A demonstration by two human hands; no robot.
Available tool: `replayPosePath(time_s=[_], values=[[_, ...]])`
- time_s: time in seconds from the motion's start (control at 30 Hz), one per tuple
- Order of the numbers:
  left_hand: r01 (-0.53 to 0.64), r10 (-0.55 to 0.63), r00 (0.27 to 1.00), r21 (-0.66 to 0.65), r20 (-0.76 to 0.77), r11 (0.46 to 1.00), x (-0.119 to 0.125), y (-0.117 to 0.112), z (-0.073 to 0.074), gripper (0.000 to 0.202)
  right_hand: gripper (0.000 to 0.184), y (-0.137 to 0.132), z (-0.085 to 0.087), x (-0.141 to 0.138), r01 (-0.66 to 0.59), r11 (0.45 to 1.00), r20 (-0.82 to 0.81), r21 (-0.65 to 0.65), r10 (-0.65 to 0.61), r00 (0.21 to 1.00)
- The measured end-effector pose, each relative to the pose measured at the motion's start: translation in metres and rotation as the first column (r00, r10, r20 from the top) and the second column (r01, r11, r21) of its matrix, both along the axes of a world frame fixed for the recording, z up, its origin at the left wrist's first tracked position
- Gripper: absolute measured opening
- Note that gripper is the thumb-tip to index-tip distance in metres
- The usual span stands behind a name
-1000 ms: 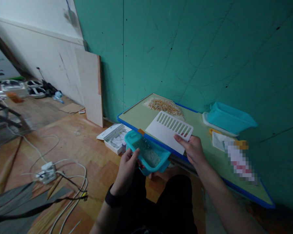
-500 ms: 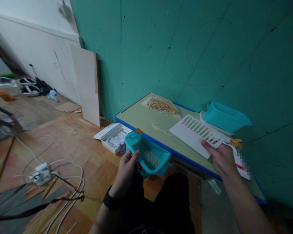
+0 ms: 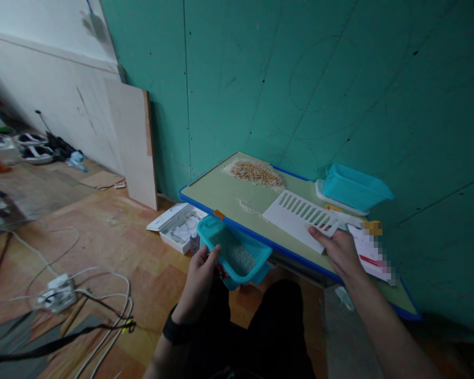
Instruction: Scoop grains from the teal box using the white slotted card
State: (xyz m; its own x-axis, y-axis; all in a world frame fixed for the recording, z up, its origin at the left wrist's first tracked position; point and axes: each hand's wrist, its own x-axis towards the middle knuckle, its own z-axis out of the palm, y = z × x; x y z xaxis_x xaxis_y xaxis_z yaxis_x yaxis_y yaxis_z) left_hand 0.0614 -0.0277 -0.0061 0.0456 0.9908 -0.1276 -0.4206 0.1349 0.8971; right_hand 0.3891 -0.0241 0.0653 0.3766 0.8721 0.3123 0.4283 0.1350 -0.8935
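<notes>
My left hand (image 3: 202, 269) is closed on the near side of a turquoise plastic tub (image 3: 265, 255) just below the table edge. Pale fine granules (image 3: 240, 255) cover the tub's bottom. In my right hand (image 3: 342, 251) is a flat white slotted board (image 3: 286, 225), its thumb on top and its far end low over the pale green tabletop (image 3: 211, 185). Whether the board rests on the top I cannot tell. A pile of yellow kernels (image 3: 256, 171) mixed with pale grains lies towards the far left of the table, and a thin streak of pale grains (image 3: 249, 207) is nearer the board.
A second turquoise tub (image 3: 357, 188) stands at the back right by the green wall (image 3: 237, 79). White papers (image 3: 365, 252) lie right of my hand. On the floor are an open white box (image 3: 177, 239), loose cables (image 3: 128, 300) and a power strip (image 3: 59, 291). A wooden panel (image 3: 132, 147) leans on the wall.
My right hand and the slotted board have come lower and closer to the tabletop. The left hand keeps its hold on the tub. The whole view has shifted slightly.
</notes>
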Motion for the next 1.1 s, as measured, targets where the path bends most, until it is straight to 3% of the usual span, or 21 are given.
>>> replayPosePath(time_s=[0.1, 0.43, 0.77, 0.93, 1.1], values=[[0.002, -0.002, 1.000, 0.005, 0.019, 1.000, -0.001, 0.001, 0.001, 0.041, 0.046, 0.011, 0.002, -0.015, 0.015, 0.998, 0.008, -0.056, -0.015, 1.000], [0.000, 0.000, 1.000, -0.014, 0.024, 1.000, -0.003, 0.005, -0.001, 0.044, 0.049, 0.045, 0.003, -0.057, -0.073, 0.997, 0.008, -0.011, 0.073, 0.997], [-0.010, 0.010, 0.999, -0.022, 0.031, 1.000, 0.001, 0.008, 0.001, 0.046, 0.047, 0.048, 0.008, -0.086, -0.180, 0.983, -0.047, -0.029, 0.179, 0.983], [-0.020, 0.020, 1.000, -0.014, 0.009, 1.000, 0.007, 0.004, -0.006, 0.046, 0.049, 0.041, 0.006, -0.073, -0.126, 0.991, -0.110, -0.032, 0.122, 0.986], [-0.016, 0.017, 0.999, -0.030, 0.027, 0.999, 0.012, -0.003, -0.004, 0.045, 0.046, 0.008, 0.009, -0.038, 0.019, 1.000, -0.178, -0.017, -0.022, 0.984]])
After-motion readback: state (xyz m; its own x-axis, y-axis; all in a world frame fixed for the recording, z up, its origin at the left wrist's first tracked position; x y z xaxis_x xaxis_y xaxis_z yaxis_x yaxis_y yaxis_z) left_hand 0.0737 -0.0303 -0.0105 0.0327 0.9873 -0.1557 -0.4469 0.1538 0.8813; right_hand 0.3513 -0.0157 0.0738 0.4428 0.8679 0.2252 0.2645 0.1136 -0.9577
